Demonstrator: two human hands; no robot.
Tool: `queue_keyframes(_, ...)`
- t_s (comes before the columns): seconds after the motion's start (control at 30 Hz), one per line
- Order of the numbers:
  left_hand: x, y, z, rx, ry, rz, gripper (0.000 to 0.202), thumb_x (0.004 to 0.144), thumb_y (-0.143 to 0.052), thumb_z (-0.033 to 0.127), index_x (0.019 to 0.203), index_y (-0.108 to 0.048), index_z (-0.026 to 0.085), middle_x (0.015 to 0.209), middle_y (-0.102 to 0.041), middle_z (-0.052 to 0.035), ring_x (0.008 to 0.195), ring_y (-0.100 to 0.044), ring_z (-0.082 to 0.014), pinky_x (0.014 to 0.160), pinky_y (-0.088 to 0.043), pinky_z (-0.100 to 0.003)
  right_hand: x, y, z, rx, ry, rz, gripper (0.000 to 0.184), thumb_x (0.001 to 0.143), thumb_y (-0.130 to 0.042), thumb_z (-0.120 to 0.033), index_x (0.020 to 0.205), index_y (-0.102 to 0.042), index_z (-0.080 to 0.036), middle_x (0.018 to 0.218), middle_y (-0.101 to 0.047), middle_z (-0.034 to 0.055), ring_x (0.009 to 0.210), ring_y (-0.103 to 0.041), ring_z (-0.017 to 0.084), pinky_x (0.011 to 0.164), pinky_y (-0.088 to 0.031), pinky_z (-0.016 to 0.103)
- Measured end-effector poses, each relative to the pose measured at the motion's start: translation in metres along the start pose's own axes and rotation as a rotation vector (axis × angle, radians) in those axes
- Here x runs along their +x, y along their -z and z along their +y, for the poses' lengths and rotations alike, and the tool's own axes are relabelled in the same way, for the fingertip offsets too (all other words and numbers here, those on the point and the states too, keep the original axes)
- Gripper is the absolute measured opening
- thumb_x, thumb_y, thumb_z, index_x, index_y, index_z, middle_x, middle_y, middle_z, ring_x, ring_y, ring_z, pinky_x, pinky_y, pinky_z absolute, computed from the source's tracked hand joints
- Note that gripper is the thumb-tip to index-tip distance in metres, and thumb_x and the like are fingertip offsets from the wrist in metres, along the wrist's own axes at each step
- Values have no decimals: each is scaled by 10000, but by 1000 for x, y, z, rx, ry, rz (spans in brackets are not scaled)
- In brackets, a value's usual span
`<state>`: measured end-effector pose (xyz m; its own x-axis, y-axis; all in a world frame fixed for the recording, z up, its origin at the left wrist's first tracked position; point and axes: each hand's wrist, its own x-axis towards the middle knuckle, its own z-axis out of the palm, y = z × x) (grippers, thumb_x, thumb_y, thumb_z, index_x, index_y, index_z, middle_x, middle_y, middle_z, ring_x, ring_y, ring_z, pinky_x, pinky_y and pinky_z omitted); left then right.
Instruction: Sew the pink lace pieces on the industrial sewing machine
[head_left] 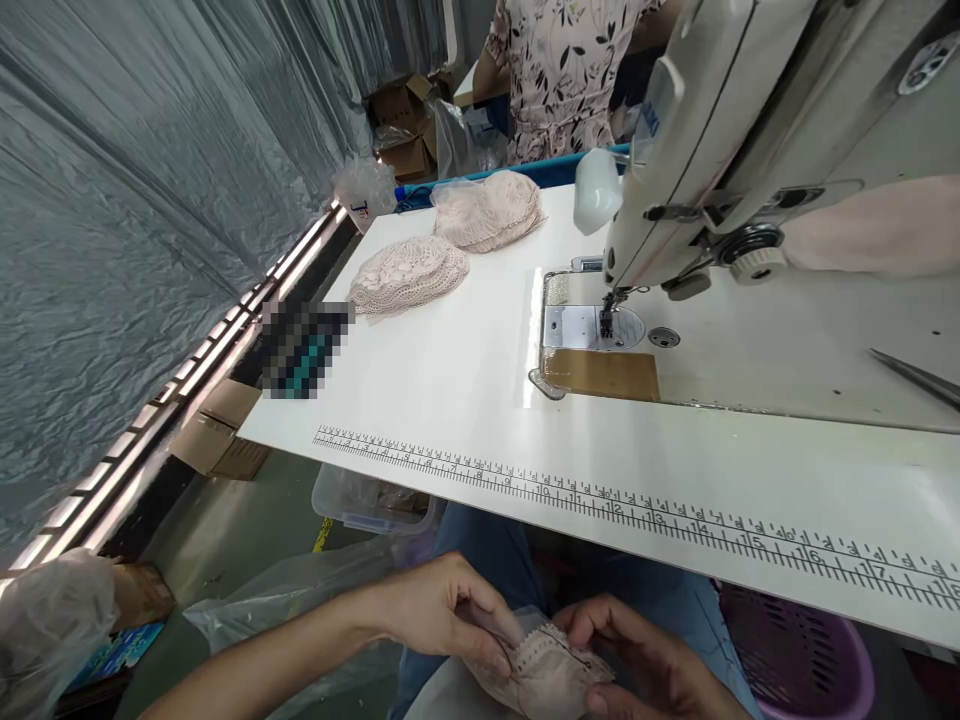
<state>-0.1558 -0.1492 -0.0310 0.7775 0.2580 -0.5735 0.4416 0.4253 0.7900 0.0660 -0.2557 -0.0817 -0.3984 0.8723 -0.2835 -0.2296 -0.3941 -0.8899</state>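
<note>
Over my lap, below the table's front edge, both hands hold one beige lace-edged fabric cup (551,672), which looks like a bra cup. My left hand (450,615) grips its left side, thumb on the outside and fingers partly behind the cloth. On the right side my right hand (649,660) pinches the edge between thumb and fingers. A dark line runs along the scalloped lace border. Sheer cloth shows behind the cup, and the cup's lower part is cut off by the frame.
A sewing machine (697,170) stands on the white table (450,380), with scissors or tweezers (915,375) at right. Lace piles (409,275) lie at the back left. A purple basket (802,650) and clear bin (375,500) sit below. A person (562,70) is behind.
</note>
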Motion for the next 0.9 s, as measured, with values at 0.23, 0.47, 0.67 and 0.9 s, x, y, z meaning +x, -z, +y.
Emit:
queue_keyframes(0.23, 0, 0, 0, 42, 23, 24, 490, 623, -777, 475, 940, -729, 104, 843, -721, -92, 758, -680, -179, 721, -536, -225, 1, -7, -15, 51, -61, 19, 205, 776, -674, -420, 837, -591, -243, 926, -616, 2, 858, -565, 164, 742, -441, 266)
queue_keyframes(0.47, -2, 0, 0, 78, 16, 39, 466, 661, -768, 436, 1001, -710, 122, 858, -722, -86, 784, -683, -189, 723, -544, -246, -3, -1, -16, -33, -90, -62, 220, 835, -590, -445, 893, -613, -234, 996, -610, 28, 940, -543, 200, 814, -414, 306)
queue_keyframes(0.67, -1, 1, 0, 68, 36, 70, 612, 681, -778, 357, 1236, -577, 197, 737, -716, -36, 694, -674, -154, 659, -533, -220, 2, 0, -23, 42, -70, -171, 170, 846, -595, -376, 900, -637, -221, 986, -606, 27, 937, -544, 192, 819, -406, 292)
queue_keyframes(0.9, -2, -1, -4, 2, 45, 79, 692, 663, -783, 400, 1277, -539, 193, 739, -710, -45, 666, -660, -145, 656, -525, -230, 4, -3, -24, 132, -48, -172, 231, 787, -664, -434, 861, -646, -216, 976, -608, 24, 911, -538, 181, 788, -395, 274)
